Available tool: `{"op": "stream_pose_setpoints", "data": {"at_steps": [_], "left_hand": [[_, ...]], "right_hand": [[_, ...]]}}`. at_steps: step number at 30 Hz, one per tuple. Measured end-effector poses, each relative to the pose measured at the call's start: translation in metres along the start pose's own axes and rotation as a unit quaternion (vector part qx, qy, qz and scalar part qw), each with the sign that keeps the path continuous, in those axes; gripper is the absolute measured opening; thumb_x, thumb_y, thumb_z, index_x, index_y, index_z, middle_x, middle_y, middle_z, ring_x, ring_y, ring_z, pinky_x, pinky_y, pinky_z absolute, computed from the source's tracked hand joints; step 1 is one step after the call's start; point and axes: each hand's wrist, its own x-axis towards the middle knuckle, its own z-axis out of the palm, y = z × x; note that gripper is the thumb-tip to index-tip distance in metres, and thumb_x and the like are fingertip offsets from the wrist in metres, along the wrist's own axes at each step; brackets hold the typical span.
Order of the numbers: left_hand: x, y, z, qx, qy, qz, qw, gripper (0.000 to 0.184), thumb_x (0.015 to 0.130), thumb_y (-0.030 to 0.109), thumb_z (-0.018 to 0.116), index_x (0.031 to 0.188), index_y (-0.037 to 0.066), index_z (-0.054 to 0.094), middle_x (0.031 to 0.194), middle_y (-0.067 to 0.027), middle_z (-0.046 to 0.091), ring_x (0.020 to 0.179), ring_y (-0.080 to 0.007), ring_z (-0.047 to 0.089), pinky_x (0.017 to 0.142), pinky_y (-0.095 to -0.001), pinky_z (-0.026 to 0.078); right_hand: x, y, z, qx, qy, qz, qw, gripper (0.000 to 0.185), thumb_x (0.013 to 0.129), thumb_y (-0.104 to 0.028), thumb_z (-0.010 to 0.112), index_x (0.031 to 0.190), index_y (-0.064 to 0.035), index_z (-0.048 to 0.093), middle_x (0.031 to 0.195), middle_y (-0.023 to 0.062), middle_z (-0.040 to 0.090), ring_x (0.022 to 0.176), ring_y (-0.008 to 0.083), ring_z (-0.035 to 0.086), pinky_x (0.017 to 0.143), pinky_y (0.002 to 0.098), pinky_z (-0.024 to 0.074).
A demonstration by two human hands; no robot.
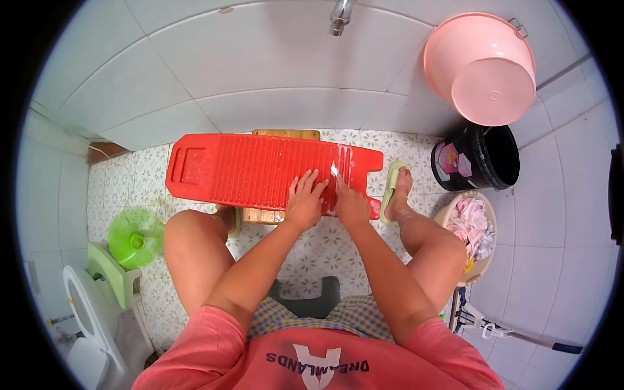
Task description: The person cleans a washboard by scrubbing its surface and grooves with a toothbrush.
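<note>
A red plastic washboard (250, 170) lies across a wooden stool (263, 216) in front of my knees. My left hand (304, 200) rests on the board's ridges with its fingers spread, holding nothing. Just beside it, my right hand (351, 205) presses on the ridges toward the board's notched end, fingers mostly curled and the index finger forward. A small white thing or foam (334, 169) shows at that fingertip; I cannot make out which. Wet suds streak the board around this hand.
On the right, a black bucket (448, 162) lies tilted beside a basin (491, 257) of pink and white laundry. A pink tub (494, 91) hangs on the wall. A tap (340, 18) juts out above. At left are a green basin (135, 240) and a toilet (88, 305).
</note>
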Motion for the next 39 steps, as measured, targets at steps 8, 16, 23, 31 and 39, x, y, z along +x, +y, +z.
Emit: {"op": "stream_pose_setpoints", "data": {"at_steps": [8, 16, 23, 31, 39], "left_hand": [[0.000, 0.000, 0.001, -0.002, -0.001, -0.003, 1.000, 0.049, 0.081, 0.010, 0.058, 0.129, 0.012, 0.049, 0.143, -0.0161, 0.033, 0.137, -0.0312, 0.025, 0.111, -0.0502, 0.018], [0.000, -0.001, 0.003, 0.011, -0.005, -0.008, 1.000, 0.049, 0.082, 0.011, 0.058, 0.130, 0.012, 0.047, 0.143, -0.0156, 0.033, 0.137, -0.0307, 0.025, 0.111, -0.0499, 0.017], [-0.001, 0.001, 0.000, 0.021, -0.020, -0.015, 0.999, 0.048, 0.084, 0.013, 0.055, 0.130, 0.011, 0.047, 0.145, -0.0152, 0.031, 0.138, -0.0291, 0.022, 0.113, -0.0479, 0.015], [-0.001, 0.001, 0.003, 0.032, 0.011, 0.003, 0.999, 0.049, 0.081, 0.015, 0.059, 0.128, 0.011, 0.049, 0.140, -0.0166, 0.036, 0.135, -0.0314, 0.027, 0.110, -0.0510, 0.018], [0.009, 0.008, 0.000, 0.067, 0.001, -0.015, 0.998, 0.055, 0.075, 0.016, 0.061, 0.128, 0.009, 0.049, 0.138, -0.0168, 0.038, 0.133, -0.0325, 0.029, 0.108, -0.0577, 0.017]], "right_hand": [[-0.012, 0.005, 0.008, -0.017, -0.028, -0.005, 0.999, 0.040, 0.092, -0.022, 0.047, 0.132, -0.0217, 0.046, 0.091, 0.0189, 0.066, 0.082, 0.0384, 0.066, 0.069, 0.0499, 0.0528], [-0.069, 0.012, 0.012, -0.002, -0.085, 0.006, 0.996, 0.045, 0.090, -0.022, 0.048, 0.135, -0.0226, 0.044, 0.085, 0.0214, 0.064, 0.072, 0.0389, 0.066, 0.062, 0.0493, 0.0533], [-0.062, 0.010, 0.011, -0.039, -0.056, -0.009, 0.998, 0.044, 0.091, -0.024, 0.047, 0.135, -0.0229, 0.046, 0.080, 0.0191, 0.064, 0.065, 0.0361, 0.066, 0.056, 0.0478, 0.0527], [-0.006, 0.012, 0.020, -0.012, 0.045, -0.039, 0.998, 0.045, 0.091, -0.025, 0.052, 0.135, -0.0227, 0.047, 0.069, 0.0188, 0.063, 0.063, 0.0354, 0.064, 0.057, 0.0476, 0.0518], [0.021, 0.003, 0.006, -0.021, 0.002, -0.004, 1.000, 0.042, 0.094, -0.027, 0.047, 0.136, -0.0245, 0.045, 0.069, 0.0179, 0.063, 0.065, 0.0360, 0.065, 0.058, 0.0495, 0.0507]]}}
